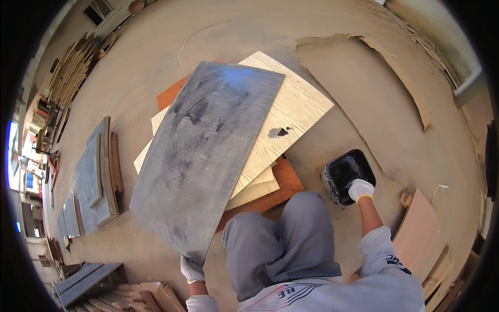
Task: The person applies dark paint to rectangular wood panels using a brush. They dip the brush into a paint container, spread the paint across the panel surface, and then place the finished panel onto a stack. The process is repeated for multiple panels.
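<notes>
A large grey board [208,140] with dark wet-looking smears lies tilted across a stack in front of me. My left hand [192,269], in a white glove, grips its near corner. Beneath it are pale wood-grain boards [291,112], the upper one with a dark patch, and an orange-brown board [286,182] at the bottom. To the right stands a square black tub [349,165] with dark contents and pale drips on its side. My right hand [361,191], also gloved, is closed at the tub's near right side. Whatever its fingers hold is hidden.
Stacked grey boards [96,177] lie at the left, and timber strips [73,67] lean farther back. A large brown sheet [358,93] with a torn edge covers the floor at far right. A pinkish panel [417,226] sits near my right arm. Dark planks [88,281] lie at lower left.
</notes>
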`<state>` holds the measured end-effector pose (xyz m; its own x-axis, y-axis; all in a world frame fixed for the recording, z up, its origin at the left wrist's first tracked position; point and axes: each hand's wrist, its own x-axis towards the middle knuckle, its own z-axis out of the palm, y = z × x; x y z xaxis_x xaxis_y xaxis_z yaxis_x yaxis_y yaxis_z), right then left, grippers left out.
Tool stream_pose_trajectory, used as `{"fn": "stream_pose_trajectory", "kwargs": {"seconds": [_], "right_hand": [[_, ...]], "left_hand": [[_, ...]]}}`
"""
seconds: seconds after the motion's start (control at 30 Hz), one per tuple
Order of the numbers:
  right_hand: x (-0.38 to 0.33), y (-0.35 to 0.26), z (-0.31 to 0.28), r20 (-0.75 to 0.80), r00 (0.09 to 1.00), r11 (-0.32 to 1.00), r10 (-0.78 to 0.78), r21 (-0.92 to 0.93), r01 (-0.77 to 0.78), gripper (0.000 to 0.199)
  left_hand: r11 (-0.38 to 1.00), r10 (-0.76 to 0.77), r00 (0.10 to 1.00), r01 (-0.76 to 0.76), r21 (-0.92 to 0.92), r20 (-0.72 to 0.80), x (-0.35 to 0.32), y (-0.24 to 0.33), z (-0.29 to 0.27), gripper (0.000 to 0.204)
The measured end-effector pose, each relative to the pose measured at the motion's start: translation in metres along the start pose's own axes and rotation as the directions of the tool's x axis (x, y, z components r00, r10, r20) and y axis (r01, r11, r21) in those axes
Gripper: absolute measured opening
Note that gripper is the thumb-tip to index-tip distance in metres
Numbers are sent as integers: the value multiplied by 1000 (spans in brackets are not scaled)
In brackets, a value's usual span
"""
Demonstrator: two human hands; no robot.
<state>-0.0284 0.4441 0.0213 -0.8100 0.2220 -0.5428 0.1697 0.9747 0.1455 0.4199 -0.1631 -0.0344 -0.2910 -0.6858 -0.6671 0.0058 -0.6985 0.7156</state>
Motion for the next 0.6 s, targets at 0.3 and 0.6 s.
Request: {"fn": "stream_pose_trajectory", "kwargs": {"seconds": [0.3,0.6], "right_hand": [[-34,-122,-2,-514,726,729,-457,251,637,31],[-78,-316,36,201,656,-405,-728,646,-647,65]], "left_hand": [[997,4,976,-20,-73,-217,6,-2,-11,50],[850,421,692,-76,521,-586,-40,-2,49,54]]}}
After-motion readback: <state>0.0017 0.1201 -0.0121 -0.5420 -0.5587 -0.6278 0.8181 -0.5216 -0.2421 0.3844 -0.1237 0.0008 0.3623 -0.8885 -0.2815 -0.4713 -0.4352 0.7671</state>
